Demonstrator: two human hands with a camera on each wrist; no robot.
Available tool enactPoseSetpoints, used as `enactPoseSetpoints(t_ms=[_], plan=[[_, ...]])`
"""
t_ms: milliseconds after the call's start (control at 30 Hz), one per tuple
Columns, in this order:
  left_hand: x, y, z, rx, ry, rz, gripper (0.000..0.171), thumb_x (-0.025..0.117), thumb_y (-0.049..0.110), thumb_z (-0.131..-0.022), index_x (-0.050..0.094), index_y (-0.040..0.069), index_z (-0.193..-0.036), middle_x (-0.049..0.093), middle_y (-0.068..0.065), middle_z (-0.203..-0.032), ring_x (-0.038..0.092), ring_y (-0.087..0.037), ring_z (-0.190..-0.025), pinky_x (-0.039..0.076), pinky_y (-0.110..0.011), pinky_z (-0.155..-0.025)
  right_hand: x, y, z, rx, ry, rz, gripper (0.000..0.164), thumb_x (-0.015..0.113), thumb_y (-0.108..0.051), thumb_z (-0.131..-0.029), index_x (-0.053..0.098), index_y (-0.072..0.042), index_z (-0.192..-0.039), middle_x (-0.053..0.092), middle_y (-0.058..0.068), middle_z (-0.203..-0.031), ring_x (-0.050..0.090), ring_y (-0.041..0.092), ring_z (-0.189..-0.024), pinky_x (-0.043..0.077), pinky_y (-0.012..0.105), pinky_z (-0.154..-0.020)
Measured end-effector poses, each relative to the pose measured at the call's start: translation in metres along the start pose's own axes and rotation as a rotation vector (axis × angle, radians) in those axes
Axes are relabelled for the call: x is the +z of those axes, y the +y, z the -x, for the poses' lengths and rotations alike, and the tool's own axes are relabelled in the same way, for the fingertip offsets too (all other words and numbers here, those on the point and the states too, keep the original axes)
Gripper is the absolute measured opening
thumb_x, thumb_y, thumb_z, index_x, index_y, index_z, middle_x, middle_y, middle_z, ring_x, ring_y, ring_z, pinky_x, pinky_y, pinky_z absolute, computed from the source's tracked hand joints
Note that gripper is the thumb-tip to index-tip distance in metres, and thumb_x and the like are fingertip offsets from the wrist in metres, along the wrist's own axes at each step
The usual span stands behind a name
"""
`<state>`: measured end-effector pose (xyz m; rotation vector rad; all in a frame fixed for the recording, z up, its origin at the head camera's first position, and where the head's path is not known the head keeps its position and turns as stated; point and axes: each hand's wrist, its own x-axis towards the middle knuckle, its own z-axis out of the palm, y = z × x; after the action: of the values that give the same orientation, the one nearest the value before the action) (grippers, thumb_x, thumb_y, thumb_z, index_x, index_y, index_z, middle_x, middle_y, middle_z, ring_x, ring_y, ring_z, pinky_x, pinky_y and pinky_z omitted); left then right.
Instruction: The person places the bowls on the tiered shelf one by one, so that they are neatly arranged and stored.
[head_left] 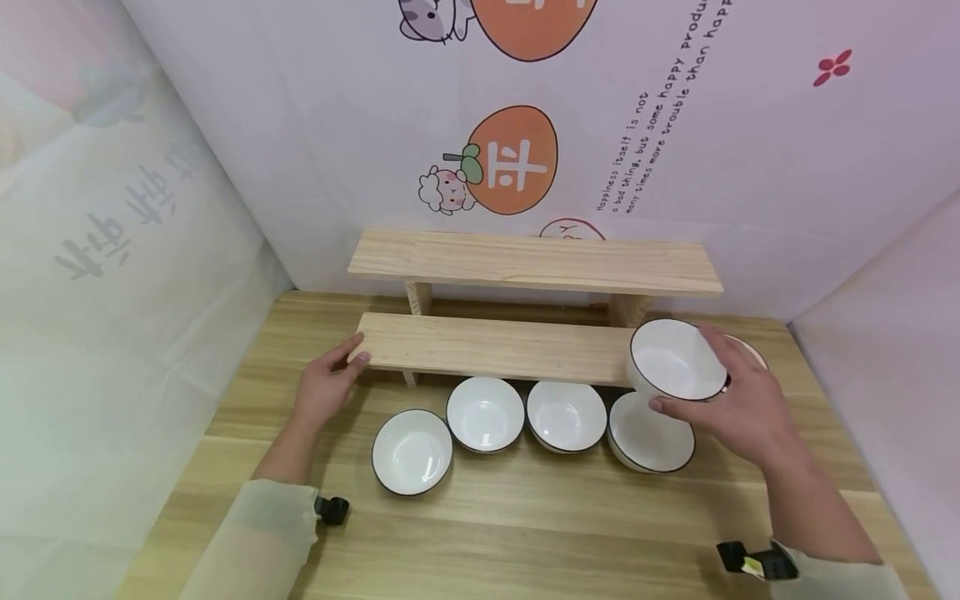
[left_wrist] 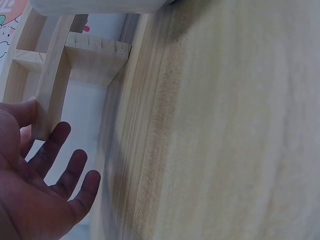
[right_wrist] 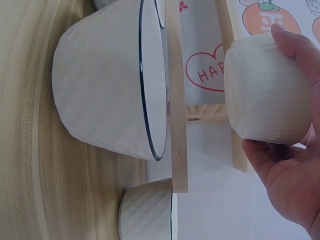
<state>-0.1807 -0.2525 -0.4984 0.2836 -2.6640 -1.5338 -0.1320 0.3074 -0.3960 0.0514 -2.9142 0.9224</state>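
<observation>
My right hand (head_left: 750, 408) grips a white bowl with a dark rim (head_left: 675, 358), tilted in the air over the right end of the lower shelf board (head_left: 495, 346). In the right wrist view my fingers (right_wrist: 290, 165) curl round that ribbed bowl (right_wrist: 265, 95). My left hand (head_left: 330, 387) rests at the board's left end, thumb on its edge. Its fingers (left_wrist: 65, 175) lie spread and hold nothing. Several matching bowls stand in a row on the table in front of the shelf: the leftmost (head_left: 412, 452), a middle one (head_left: 485, 414), the rightmost (head_left: 651, 433).
The two-tier wooden shelf has an upper board (head_left: 532, 262) with nothing on it. Another bowl's rim (head_left: 752, 350) peeks out behind my right hand. Printed backdrop walls close in the wooden table (head_left: 525, 533) at the back and both sides.
</observation>
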Motion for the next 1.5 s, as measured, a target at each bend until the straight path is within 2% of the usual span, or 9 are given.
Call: enactPoseSetpoints(t_ms=[167, 467, 600, 833, 1100, 1500], plan=[[-0.002, 0.001, 0.002, 0.000, -0.005, 0.006, 0.059, 0.067, 0.056, -0.098, 0.059, 0.028, -0.149, 0.054, -0.009, -0.153, 0.056, -0.032, -0.128, 0.048, -0.044, -0.098, 0.001, -0.003, 0.000, -0.013, 0.012, 0.002, 0.130, 0.096, -0.057, -0.065, 0.024, -0.018, -0.167, 0.035, 0.028, -0.161, 0.027, 0.056, -0.145, 0.033, 0.078, -0.099], [-0.002, 0.002, 0.002, -0.023, -0.023, 0.031, 0.062, 0.066, 0.060, -0.096, 0.057, 0.031, -0.150, 0.051, -0.008, -0.156, 0.052, -0.030, -0.134, 0.045, -0.048, -0.108, 0.001, -0.011, -0.004, -0.042, 0.033, 0.001, 0.129, 0.097, -0.056, -0.064, 0.028, -0.019, -0.166, 0.044, 0.027, -0.155, 0.031, 0.055, -0.141, 0.032, 0.076, -0.100], [-0.001, 0.001, 0.001, -0.022, -0.025, 0.033, 0.062, 0.066, 0.061, -0.096, 0.058, 0.031, -0.150, 0.051, -0.008, -0.156, 0.051, -0.029, -0.134, 0.044, -0.047, -0.108, 0.002, -0.015, -0.005, -0.040, 0.017, -0.003, 0.131, 0.096, -0.058, -0.064, 0.025, -0.020, -0.167, 0.042, 0.027, -0.157, 0.034, 0.054, -0.140, 0.034, 0.075, -0.100], [0.000, 0.001, 0.001, -0.002, -0.021, 0.023, 0.062, 0.066, 0.061, -0.096, 0.058, 0.030, -0.149, 0.050, -0.009, -0.156, 0.051, -0.032, -0.137, 0.043, -0.051, -0.111, 0.006, -0.023, -0.007, -0.032, -0.018, -0.039, 0.134, 0.096, -0.060, -0.064, 0.020, -0.023, -0.168, 0.031, 0.023, -0.165, 0.032, 0.052, -0.145, 0.032, 0.075, -0.104], [0.000, 0.001, 0.001, -0.019, -0.018, 0.049, 0.061, 0.067, 0.058, -0.097, 0.057, 0.029, -0.150, 0.050, -0.007, -0.157, 0.051, -0.030, -0.135, 0.043, -0.049, -0.111, 0.012, -0.035, -0.013, -0.062, -0.008, -0.052, 0.130, 0.096, -0.060, -0.063, 0.025, -0.027, -0.167, 0.038, 0.021, -0.160, 0.037, 0.051, -0.142, 0.036, 0.073, -0.103], [0.001, 0.001, 0.001, -0.010, -0.014, 0.047, 0.060, 0.068, 0.056, -0.097, 0.058, 0.028, -0.149, 0.050, -0.008, -0.156, 0.052, -0.029, -0.134, 0.043, -0.048, -0.110, 0.022, -0.051, -0.023, -0.104, -0.004, -0.064, 0.130, 0.096, -0.060, -0.063, 0.026, -0.026, -0.166, 0.035, 0.020, -0.164, 0.035, 0.052, -0.144, 0.035, 0.073, -0.106]])
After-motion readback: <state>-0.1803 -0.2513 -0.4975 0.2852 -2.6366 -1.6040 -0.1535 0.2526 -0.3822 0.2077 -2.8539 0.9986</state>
